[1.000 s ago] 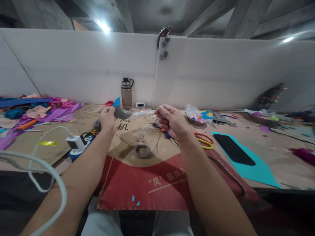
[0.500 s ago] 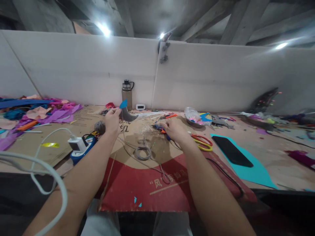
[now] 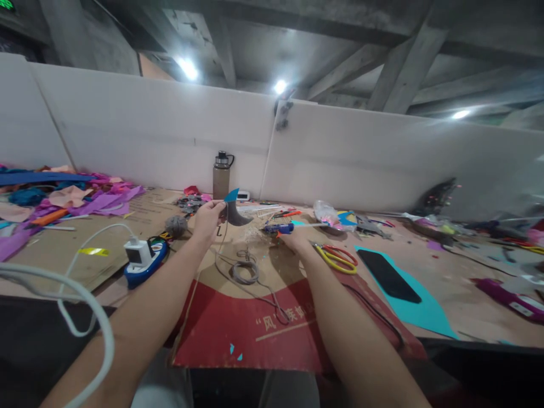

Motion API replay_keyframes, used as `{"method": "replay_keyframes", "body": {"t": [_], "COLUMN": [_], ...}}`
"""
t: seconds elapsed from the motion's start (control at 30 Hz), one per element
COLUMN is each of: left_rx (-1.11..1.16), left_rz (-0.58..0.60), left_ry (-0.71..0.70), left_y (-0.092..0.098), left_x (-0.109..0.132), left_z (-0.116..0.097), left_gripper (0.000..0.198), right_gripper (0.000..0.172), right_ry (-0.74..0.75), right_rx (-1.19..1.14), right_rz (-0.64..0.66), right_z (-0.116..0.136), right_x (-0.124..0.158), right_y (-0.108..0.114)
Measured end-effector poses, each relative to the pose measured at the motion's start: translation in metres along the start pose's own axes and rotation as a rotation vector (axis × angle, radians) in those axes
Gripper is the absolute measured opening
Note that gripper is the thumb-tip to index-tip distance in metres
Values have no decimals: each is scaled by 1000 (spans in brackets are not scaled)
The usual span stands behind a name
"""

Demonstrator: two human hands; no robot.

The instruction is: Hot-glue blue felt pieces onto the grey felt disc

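Observation:
Pinched in my left hand (image 3: 210, 220) is a curved grey piece (image 3: 238, 216) with a blue pointed tip (image 3: 232, 196). A thin grey cord hangs below that hand and runs to a loose coil (image 3: 245, 272) on the cardboard. My right hand (image 3: 294, 241) is closed around a blue glue gun (image 3: 280, 228) with an orange trigger. The gun points left toward the grey piece, apart from it, and a pale stick (image 3: 314, 225) extends from its back. The fingertips under the gun are partly hidden.
Scissors (image 3: 338, 259) with red and yellow handles lie right of my right hand. Beyond are a black phone (image 3: 389, 276) on turquoise sheet, a bottle (image 3: 221, 175) at the wall, a power strip (image 3: 147, 263) with a white plug, grey yarn (image 3: 176, 225), and fabric scraps (image 3: 70, 195) at left.
The view has shifted. My left hand and the grey piece are farther right, nearer the gun. My right hand now holds the glue gun in plain sight, where before it mostly covered it.

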State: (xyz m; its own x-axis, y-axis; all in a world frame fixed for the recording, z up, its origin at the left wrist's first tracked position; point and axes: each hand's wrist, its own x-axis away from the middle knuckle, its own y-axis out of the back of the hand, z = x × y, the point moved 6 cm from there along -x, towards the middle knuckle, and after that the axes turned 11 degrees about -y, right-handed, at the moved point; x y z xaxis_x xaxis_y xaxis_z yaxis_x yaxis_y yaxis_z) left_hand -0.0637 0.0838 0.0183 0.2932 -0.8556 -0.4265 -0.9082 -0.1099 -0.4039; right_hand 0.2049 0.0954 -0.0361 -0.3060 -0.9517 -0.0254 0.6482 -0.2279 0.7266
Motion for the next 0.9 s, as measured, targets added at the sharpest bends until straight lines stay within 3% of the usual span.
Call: {"method": "replay_keyframes", "body": {"t": [0.1, 0.2, 0.27, 0.37, 0.47, 0.63, 0.9], "left_rx": [36, 36, 13, -71, -227, -341, -85], "left_rz": [-14, -29, -35, -22, -7, 15, 58], "left_ry": [30, 29, 19, -5, -56, -109, -36], "left_y": [3, 5, 6, 5, 4, 0, -12], "left_x": [-1, -1, 0, 2, 4, 8, 12], "left_z": [3, 4, 3, 0, -6, -12, -4], "left_gripper": [24, 26, 27, 27, 26, 27, 29], "right_gripper": [31, 35, 35, 32, 28, 27, 28], "right_ry": [-24, 41, 176, 367, 476, 557, 562], "right_rx": [-134, -335, -670, -871, -845, -717, -516], "right_rz": [-69, -77, 25, 240, 310, 260, 136], "right_z": [5, 23, 42, 71, 86, 87, 88], "right_x": [-1, 13, 30, 61, 80, 83, 80], "right_y": [13, 23, 27, 28, 29, 27, 24]}}
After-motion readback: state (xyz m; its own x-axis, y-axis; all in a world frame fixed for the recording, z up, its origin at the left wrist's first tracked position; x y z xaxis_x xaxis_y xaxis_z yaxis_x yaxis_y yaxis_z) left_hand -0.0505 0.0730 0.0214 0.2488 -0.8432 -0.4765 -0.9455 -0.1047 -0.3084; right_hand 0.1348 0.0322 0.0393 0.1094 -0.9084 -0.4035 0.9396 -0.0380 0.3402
